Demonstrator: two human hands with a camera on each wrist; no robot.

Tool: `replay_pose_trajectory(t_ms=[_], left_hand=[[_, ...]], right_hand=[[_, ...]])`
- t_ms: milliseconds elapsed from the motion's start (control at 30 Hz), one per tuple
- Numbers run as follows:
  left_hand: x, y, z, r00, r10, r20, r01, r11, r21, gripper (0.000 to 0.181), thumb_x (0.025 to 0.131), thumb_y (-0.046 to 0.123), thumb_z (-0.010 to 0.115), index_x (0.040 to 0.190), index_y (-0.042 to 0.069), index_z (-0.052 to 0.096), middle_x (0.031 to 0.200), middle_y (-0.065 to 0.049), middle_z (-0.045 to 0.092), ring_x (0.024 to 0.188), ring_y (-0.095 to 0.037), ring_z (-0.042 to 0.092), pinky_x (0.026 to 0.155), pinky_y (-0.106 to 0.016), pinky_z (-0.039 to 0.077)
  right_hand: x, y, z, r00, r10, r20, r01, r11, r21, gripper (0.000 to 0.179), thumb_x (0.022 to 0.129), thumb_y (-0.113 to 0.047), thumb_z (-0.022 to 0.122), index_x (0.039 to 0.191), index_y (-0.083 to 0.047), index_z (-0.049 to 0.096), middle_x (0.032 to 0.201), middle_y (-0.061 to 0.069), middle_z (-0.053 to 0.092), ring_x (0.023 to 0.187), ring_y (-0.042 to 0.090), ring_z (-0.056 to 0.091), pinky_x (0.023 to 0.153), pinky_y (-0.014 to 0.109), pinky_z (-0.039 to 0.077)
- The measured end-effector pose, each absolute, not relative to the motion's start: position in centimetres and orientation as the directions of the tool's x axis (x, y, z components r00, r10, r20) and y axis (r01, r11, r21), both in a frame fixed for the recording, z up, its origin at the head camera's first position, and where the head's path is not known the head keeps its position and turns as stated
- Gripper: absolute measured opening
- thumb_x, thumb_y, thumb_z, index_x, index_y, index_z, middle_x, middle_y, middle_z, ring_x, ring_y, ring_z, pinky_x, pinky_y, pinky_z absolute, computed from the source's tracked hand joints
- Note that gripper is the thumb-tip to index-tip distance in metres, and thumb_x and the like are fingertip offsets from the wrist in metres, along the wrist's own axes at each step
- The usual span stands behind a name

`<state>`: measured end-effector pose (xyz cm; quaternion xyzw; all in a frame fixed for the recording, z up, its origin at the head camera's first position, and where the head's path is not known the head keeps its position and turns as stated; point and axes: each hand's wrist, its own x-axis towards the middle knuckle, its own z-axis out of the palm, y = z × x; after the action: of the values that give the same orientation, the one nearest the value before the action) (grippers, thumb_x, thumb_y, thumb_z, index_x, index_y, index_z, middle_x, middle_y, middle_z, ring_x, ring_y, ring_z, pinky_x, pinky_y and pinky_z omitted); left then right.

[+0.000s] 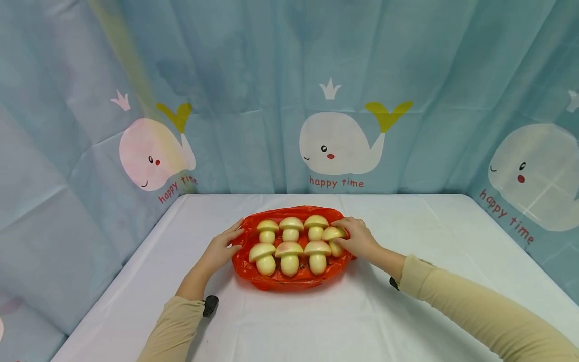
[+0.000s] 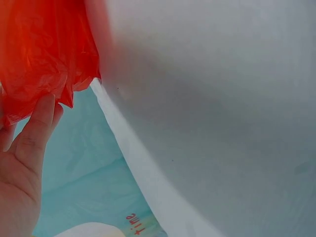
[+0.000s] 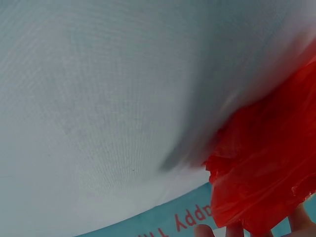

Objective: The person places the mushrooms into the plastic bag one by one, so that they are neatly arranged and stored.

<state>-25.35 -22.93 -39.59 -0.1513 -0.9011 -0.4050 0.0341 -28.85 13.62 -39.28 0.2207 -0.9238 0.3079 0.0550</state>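
Note:
Several pale yellow mushrooms [image 1: 289, 254] with domed caps and thick stems stand in two rows in a shallow container lined with a red plastic bag [image 1: 289, 284]. My right hand [image 1: 359, 240] pinches the cap of the rightmost mushroom [image 1: 333, 233], thumb below and fingers above. That mushroom leans and is partly hidden by the hand. On the opposite side, my left hand [image 1: 218, 253] rests against the bag's left rim, fingers fairly straight. In the left wrist view, its fingertips touch the crinkled red plastic [image 2: 44, 59]. The right wrist view shows fingertips under the bag's edge [image 3: 266, 173], without any mushroom visible.
A white cloth covers the table [image 1: 307, 327] around the container. Behind and at both sides hangs a blue curtain [image 1: 253, 151] printed with whales. Dark wrist devices [image 1: 210, 305] sit by the sleeve cuffs.

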Motion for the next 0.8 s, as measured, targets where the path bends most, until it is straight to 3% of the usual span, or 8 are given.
replay_pose_trajectory(t_ms=[300,667,800], left_hand=[[-25.2,-23.3,-39.6,-0.954,0.239,0.180,0.293,0.625,0.723,0.047,0.091,-0.009,0.055,0.137,-0.013,0.044,0.154,-0.020,0.028,0.141,-0.043,0.025,0.108,-0.057,0.031],[-24.6,-23.5,-39.4,-0.954,0.240,0.182,0.296,0.642,0.708,0.046,0.092,-0.008,0.055,0.137,-0.012,0.045,0.155,-0.020,0.029,0.141,-0.042,0.024,0.109,-0.057,0.028],[-24.0,-24.0,-38.9,-0.953,0.231,0.198,0.302,0.636,0.711,0.045,0.093,-0.007,0.054,0.137,-0.011,0.047,0.154,-0.019,0.030,0.140,-0.043,0.027,0.104,-0.055,0.036]], right_hand=[[-28.5,13.0,-39.5,-0.895,-0.369,0.249,-0.445,0.727,-0.522,0.038,0.085,-0.009,0.072,0.121,0.001,0.064,0.126,0.023,0.055,0.117,0.045,0.044,0.096,0.063,0.039],[-28.7,15.0,-38.4,-0.897,-0.354,0.265,-0.440,0.666,-0.603,0.038,0.088,-0.010,0.069,0.123,0.004,0.061,0.130,0.027,0.052,0.121,0.048,0.041,0.100,0.063,0.037],[-28.6,17.1,-37.5,-0.909,-0.317,0.272,-0.418,0.676,-0.607,0.037,0.091,-0.010,0.066,0.124,0.004,0.060,0.131,0.028,0.050,0.122,0.048,0.040,0.100,0.065,0.035]])
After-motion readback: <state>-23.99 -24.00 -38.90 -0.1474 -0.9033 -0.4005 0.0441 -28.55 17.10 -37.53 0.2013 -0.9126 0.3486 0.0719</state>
